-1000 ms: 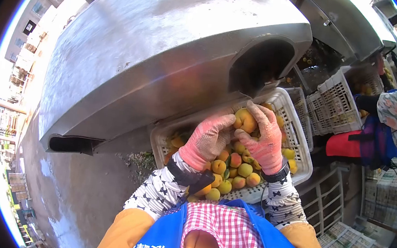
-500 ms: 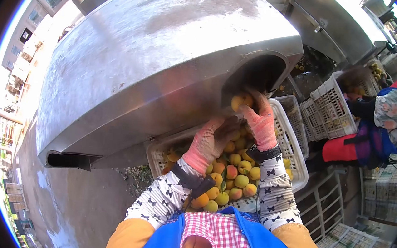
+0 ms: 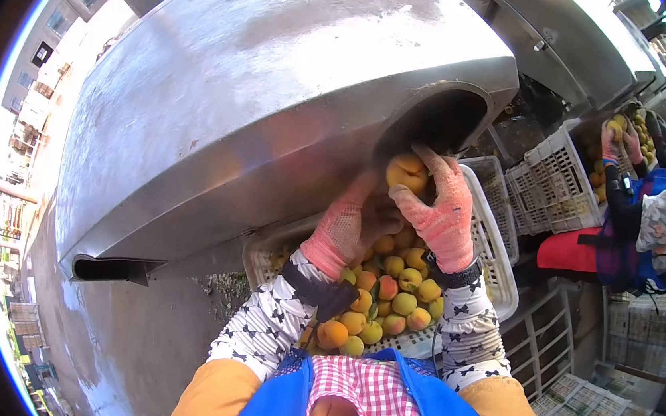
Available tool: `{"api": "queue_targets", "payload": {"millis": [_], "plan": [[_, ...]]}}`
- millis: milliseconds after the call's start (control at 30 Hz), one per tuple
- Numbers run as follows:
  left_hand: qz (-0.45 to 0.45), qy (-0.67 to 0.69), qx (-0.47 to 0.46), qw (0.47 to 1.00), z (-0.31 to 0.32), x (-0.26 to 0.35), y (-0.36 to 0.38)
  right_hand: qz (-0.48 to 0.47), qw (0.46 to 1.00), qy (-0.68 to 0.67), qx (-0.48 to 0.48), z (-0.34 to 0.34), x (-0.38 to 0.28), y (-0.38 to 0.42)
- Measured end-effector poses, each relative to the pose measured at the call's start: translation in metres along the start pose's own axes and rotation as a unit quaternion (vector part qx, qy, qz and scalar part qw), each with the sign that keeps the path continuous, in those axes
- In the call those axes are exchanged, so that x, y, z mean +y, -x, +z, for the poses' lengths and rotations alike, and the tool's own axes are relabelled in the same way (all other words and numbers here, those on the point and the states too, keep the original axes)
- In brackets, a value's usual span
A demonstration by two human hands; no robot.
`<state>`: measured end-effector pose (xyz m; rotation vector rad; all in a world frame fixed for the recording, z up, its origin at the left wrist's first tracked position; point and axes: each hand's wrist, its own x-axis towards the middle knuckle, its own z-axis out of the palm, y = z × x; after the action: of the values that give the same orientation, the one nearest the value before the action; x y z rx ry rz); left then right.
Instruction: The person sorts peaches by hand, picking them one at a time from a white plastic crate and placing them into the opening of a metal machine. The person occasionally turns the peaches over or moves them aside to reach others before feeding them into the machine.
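My right hand (image 3: 443, 211), in a pink glove, grips a yellow-orange peach (image 3: 406, 172) between thumb and fingers, just below the dark opening (image 3: 442, 116) of a metal machine. To its left is my left hand (image 3: 345, 227), also gloved in pink. Its thumb and curled fingers stand apart in the shade, over the fruit, and I make out nothing in them. Beneath both hands a white plastic crate (image 3: 496, 260) holds many yellow, orange and reddish peaches (image 3: 404, 303), a few with leaves.
The large curved metal machine (image 3: 284, 51) fills the space ahead and to the left, with a slot at its lower left end. More crates (image 3: 556, 181) stand at the right, where a co-worker (image 3: 653, 215) in a blue vest handles fruit. A metal rail (image 3: 541, 332) is at lower right.
My right hand has turned and drawn slightly rightward, and the peach in it now shows more fully. My left hand has shifted little. The co-worker's hands have risen with fruit.
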<state>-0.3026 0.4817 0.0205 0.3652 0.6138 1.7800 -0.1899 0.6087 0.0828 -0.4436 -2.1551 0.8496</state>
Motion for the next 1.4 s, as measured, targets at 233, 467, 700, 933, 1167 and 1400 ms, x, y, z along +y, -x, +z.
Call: {"api": "queue_targets", "payload": {"millis": [233, 467, 700, 933, 1167, 1400], "plan": [[-0.123, 0.059, 0.148, 0.980, -0.041, -0.032, 0.051, 0.019, 0.991, 0.118, 0.055, 0.057, 0.055, -0.002], [-0.171, -0.030, 0.253, 0.952, -0.068, -0.047, 0.082, 0.128, 0.976, 0.173, -0.006, 0.078, 0.056, -0.026], [-0.173, -0.413, 0.174, 0.877, -0.074, -0.063, 0.081, 0.190, 0.958, -0.184, 0.111, -0.009, 0.038, -0.022], [-0.147, -0.884, -0.210, 0.391, -0.095, -0.111, 0.092, 0.246, 0.921, 0.225, -0.203, -0.048, 0.136, 0.070], [-0.269, -0.839, -0.265, 0.392, -0.082, -0.103, 0.048, 0.120, 0.752, 0.512, -0.396, 0.022, 0.204, 0.094], [-0.296, -0.817, -0.328, 0.369, -0.069, -0.073, 0.042, 0.264, 0.939, -0.131, -0.178, -0.051, 0.083, 0.077]]}}
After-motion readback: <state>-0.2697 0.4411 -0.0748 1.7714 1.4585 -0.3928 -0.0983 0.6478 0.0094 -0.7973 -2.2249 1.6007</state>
